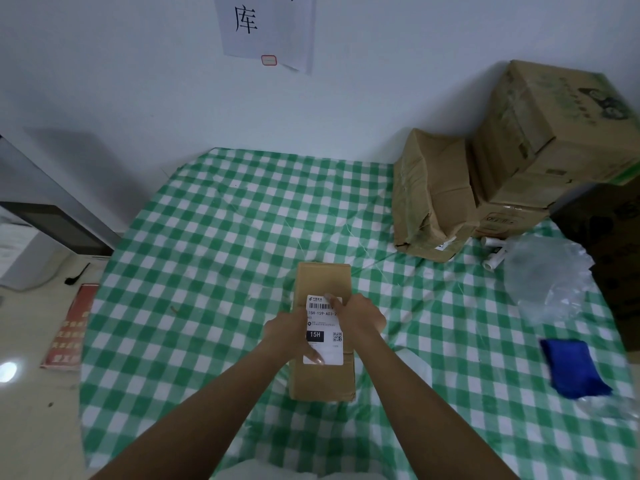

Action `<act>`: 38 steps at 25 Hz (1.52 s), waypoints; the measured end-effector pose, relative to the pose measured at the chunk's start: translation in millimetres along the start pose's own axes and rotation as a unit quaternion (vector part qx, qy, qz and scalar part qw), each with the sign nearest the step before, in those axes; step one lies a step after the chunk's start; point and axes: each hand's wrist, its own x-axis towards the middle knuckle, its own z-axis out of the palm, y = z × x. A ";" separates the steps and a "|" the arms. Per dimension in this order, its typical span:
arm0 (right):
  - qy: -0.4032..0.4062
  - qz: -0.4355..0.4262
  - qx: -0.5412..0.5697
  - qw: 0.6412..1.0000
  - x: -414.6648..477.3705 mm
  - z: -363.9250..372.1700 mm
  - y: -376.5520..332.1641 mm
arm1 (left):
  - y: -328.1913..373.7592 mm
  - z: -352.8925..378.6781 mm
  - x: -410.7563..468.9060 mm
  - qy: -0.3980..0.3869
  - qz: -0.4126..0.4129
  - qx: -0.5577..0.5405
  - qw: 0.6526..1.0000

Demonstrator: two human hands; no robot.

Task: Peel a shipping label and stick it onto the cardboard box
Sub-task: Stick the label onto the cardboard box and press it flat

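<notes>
A small brown cardboard box (323, 278) lies flat in the middle of the table. A white shipping label (324, 327) with a barcode, a black "15H" block and a QR code lies on the box's top face. My left hand (289, 332) rests on the label's left edge, with a fingertip on its near left corner. My right hand (360, 315) is at the label's right edge, one finger laid across the barcode at the far end. Whether the label is fully stuck down I cannot tell.
The table wears a green and white checked cloth (225, 237). Larger worn cardboard boxes (519, 161) are stacked at the back right. Clear plastic bags (547, 275), white tubes (493, 254) and a blue cloth (571, 368) lie on the right. A red sign (69, 330) lies on the floor at left.
</notes>
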 end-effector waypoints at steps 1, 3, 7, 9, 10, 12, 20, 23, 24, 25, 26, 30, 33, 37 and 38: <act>-0.001 -0.004 -0.001 1.000 -0.6 0.0 0.6 | 0.4 -0.3 -0.1 0.000 -0.002 0.002 1.000; -0.005 -0.012 -0.001 1.000 -1.0 0.1 2.3 | 1.2 0.0 -0.9 0.000 -0.004 0.006 1.000; -0.015 -0.021 -0.003 1.000 -2.8 -4.2 3.7 | 4.0 -0.1 -3.9 0.009 -0.015 0.026 1.000; -0.018 -0.029 -0.005 0.999 -3.7 -4.9 4.5 | 7.8 -0.2 -4.2 0.016 -0.026 0.056 0.998; -0.019 -0.032 -0.007 0.999 -4.2 -5.3 4.7 | 10.4 0.4 -4.8 0.022 -0.030 0.077 0.996; -0.020 -0.037 -0.006 0.999 -4.2 -5.7 5.9 | 14.2 2.5 -5.3 0.031 -0.035 0.099 0.994; -0.042 -0.056 0.013 0.997 0.0 -4.3 11.3 | 1.7 -1.1 -7.8 0.017 0.026 -0.017 0.999; -0.031 -0.067 0.010 0.997 -0.6 -2.4 13.0 | -8.1 0.8 -13.2 0.037 0.072 -0.085 0.993; -0.030 -0.068 0.009 0.997 -0.9 -2.0 13.2 | -11.5 2.9 -15.8 0.052 0.079 -0.103 0.990; -0.029 -0.070 0.007 0.997 -1.1 -1.7 13.3 | -13.7 4.9 -19.7 0.071 0.087 -0.115 0.987; -0.028 -0.073 0.006 0.997 -1.0 -1.9 13.4 | -14.9 7.3 -23.1 0.094 0.098 -0.112 0.984; -0.019 -0.076 0.001 0.997 1.1 -0.4 15.2 | -10.3 18.2 -22.7 0.157 0.123 0.005 0.980; -0.010 -0.071 -0.006 0.997 1.8 0.6 14.9 | -0.9 21.6 -15.4 0.153 0.102 0.096 0.978; 0.006 -0.069 -0.023 0.997 2.5 0.8 13.6 | 8.2 23.4 -9.8 0.151 0.070 0.082 0.983; 0.010 -0.064 -0.029 0.997 2.2 0.7 12.9 | 8.9 24.9 -7.8 0.154 0.067 0.078 0.983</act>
